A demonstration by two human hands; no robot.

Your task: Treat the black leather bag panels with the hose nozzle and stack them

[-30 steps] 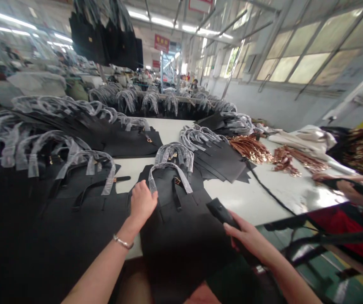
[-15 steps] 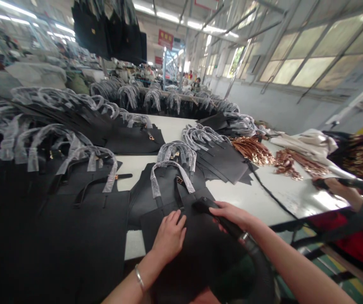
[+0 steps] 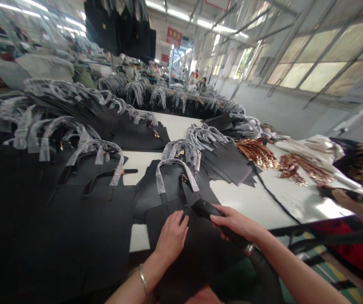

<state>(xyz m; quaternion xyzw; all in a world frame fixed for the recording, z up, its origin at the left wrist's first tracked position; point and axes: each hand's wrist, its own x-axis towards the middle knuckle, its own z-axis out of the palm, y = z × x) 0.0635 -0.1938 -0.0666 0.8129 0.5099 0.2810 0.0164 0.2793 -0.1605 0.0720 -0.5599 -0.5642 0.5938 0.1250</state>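
My left hand [image 3: 172,234] lies flat on a black bag panel [image 3: 197,249], its fingers stretched out. My right hand [image 3: 236,223] is wrapped round a black handheld tool [image 3: 204,208] with a thick dark hose [image 3: 265,266]; its exact kind does not show. The tool's head is over the panel, just right of my left fingers; whether it touches cannot be told. The panel's handle [image 3: 176,165] is wrapped in clear film and stands up beyond my hands. Beside it, a strap with a gold buckle [image 3: 184,179] hangs down.
Black bag panels [image 3: 99,219] with film-wrapped handles lie in piles at left. More stacked panels [image 3: 228,162] and brown straps with gold hardware [image 3: 257,153] are on the white table [image 3: 238,194]. At right, another person's hand [image 3: 347,202] grips a similar hosed tool. Black bags [image 3: 105,29] hang overhead.
The view has shifted slightly, so the scene sits a little to the right. The tool stays near the panel's upper edge, and my left hand remains on the panel.
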